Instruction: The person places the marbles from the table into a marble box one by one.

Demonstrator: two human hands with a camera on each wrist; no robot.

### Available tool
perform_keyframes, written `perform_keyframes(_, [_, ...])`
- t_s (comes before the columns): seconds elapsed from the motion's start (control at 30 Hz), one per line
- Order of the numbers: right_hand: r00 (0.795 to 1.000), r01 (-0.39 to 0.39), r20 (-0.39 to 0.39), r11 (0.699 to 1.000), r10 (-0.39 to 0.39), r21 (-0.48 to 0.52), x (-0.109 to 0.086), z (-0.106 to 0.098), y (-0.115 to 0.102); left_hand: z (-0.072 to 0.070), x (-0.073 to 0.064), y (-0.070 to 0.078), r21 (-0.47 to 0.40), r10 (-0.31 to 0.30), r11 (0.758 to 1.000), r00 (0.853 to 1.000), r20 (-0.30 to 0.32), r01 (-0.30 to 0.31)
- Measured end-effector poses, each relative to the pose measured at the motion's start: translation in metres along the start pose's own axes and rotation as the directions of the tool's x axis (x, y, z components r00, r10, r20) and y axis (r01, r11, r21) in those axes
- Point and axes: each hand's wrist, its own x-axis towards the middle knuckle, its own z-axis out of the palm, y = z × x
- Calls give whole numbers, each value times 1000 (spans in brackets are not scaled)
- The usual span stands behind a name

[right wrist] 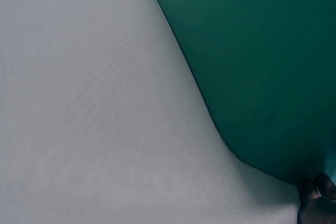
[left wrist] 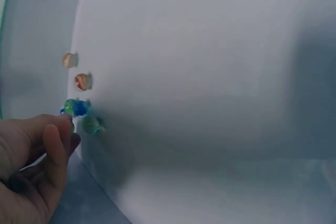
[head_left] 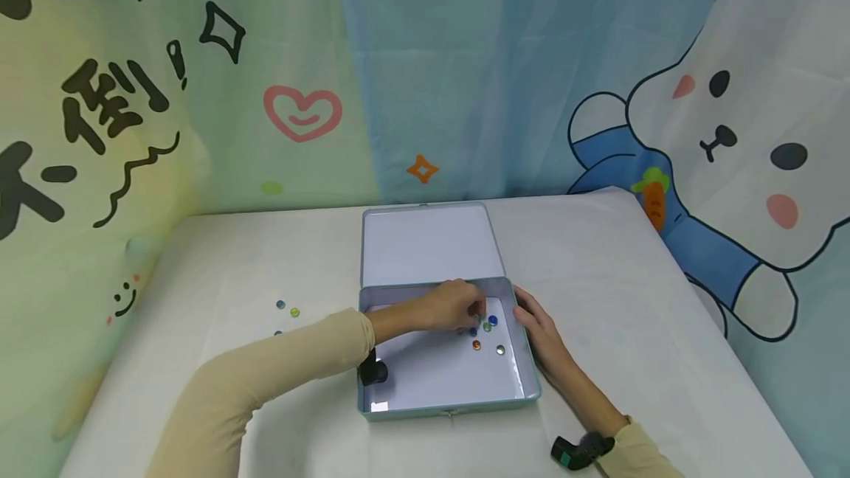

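A shallow metal box (head_left: 438,410) lies with its lid (head_left: 432,246) folded back. My left hand (head_left: 451,305) reaches down inside it, near the right wall. In the left wrist view, the thumb and forefinger of that hand pinch a small green marble (left wrist: 70,105), overlapping a blue marble (left wrist: 82,108). Close by on the box floor are a green marble (left wrist: 91,125), an orange-striped marble (left wrist: 82,82) and a pale marble (left wrist: 69,60). My right hand (head_left: 541,334) rests against the outside of the right wall, its fingers extended along the rim. The right wrist view shows the green lid or base surface.
Left of the box, a blue marble (head_left: 281,305) and a yellow-green marble (head_left: 295,312) lie on the white tablecloth (head_left: 637,301), with another bluish marble (head_left: 278,333) beside my left sleeve. A printed curtain (head_left: 432,80) hangs behind the table.
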Motion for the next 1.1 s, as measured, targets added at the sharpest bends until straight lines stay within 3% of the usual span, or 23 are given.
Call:
perform_keyframes(0.43, [1000,2,-2,1000,-2,7,1,-2,-1,10,8,-3,68,8,998,1000,-4,-7])
perform_keyframes(0.53, [1000,-5,12,1000,5,14,1,0,-1,5,4,0,74,19,997,1000,-15,-17])
perform_keyframes(0.63, [1000,-11,17,1000,11,12,1,1,0,-11,-8,6,43,24,999,999,-24,-23])
perform_keyframes(0.77, [1000,-18,-5,1000,18,3,1,1,0,-46,-42,10,-42,31,999,997,-75,-34])
perform_keyframes(0.9, [1000,-16,-8,1000,16,-13,1,1,0,-76,-94,-4,-115,-15,993,979,-206,-9])
perform_keyframes(1.0, [1000,-17,-11,1000,17,-14,1,1,0,-84,-138,-28,-176,-117,982,949,-293,67])
perform_keyframes(1.1, [1000,-13,-5,1000,13,-1,-1,2,-1,-76,-183,-59,-248,-255,953,903,-347,173])
